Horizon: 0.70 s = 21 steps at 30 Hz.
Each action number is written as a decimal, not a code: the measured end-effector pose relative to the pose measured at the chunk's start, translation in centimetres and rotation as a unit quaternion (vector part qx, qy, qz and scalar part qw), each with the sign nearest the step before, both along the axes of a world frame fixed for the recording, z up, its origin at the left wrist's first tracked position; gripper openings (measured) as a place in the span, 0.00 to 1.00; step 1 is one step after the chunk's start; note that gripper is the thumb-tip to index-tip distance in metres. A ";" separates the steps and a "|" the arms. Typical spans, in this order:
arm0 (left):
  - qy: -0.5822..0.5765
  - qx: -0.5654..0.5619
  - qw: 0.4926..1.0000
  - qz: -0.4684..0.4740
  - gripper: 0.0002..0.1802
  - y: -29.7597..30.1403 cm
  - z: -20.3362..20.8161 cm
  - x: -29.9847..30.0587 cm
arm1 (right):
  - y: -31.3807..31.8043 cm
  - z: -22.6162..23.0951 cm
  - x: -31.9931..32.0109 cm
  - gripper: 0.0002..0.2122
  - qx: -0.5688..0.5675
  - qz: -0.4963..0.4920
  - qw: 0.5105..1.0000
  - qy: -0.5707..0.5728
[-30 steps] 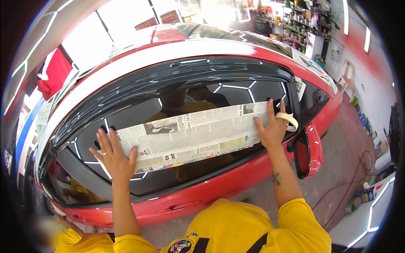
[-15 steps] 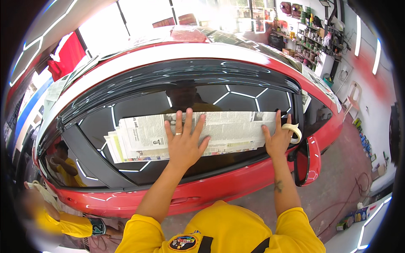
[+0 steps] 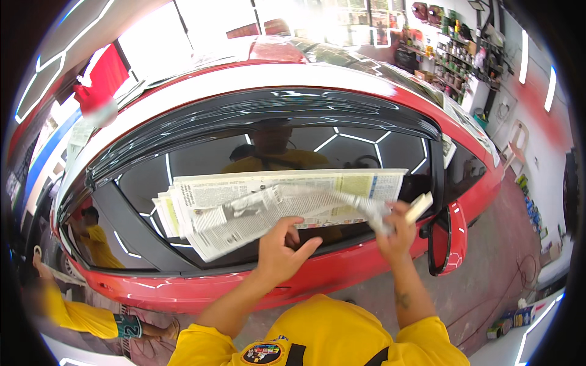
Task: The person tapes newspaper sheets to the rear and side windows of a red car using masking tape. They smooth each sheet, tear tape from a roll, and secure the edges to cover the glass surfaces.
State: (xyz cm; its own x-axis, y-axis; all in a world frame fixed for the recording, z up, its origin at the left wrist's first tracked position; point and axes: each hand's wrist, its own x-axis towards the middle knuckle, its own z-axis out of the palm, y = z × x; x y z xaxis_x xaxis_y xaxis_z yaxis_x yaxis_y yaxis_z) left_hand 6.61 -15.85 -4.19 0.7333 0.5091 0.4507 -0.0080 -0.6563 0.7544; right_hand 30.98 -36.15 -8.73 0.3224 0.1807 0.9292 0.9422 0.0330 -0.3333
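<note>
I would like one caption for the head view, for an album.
Right hand holding a newspaper sheet and tape roll, left hand open, beside the dark window of a red car.

newspaper stack point(image 3: 357, 185): printed, left edges fanned, against dark window point(image 3: 207, 149) | loose newspaper sheet point(image 3: 244, 213): creased, slanting over stack, right end blurred | tape roll point(image 3: 419, 208): cream, tilted edge-on

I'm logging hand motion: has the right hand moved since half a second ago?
Yes. The right hand has moved down the view, toward the person: from about level with the top of the side mirror to near its middle's level.
</note>
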 end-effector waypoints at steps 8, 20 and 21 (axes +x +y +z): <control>-0.032 -0.146 0.988 -0.051 0.29 -2.5 5.3 -1.6 | -0.7 0.8 -13.5 0.27 -0.272 0.296 0.914 -0.047; 0.282 0.275 0.844 -0.363 0.29 -5.3 13.9 -6.8 | -2.1 11.0 -6.6 0.33 -0.371 0.535 0.742 0.161; 0.274 0.269 0.860 -0.336 0.29 -4.9 14.5 -7.3 | -2.1 10.9 -7.2 0.32 -0.362 0.507 0.762 0.177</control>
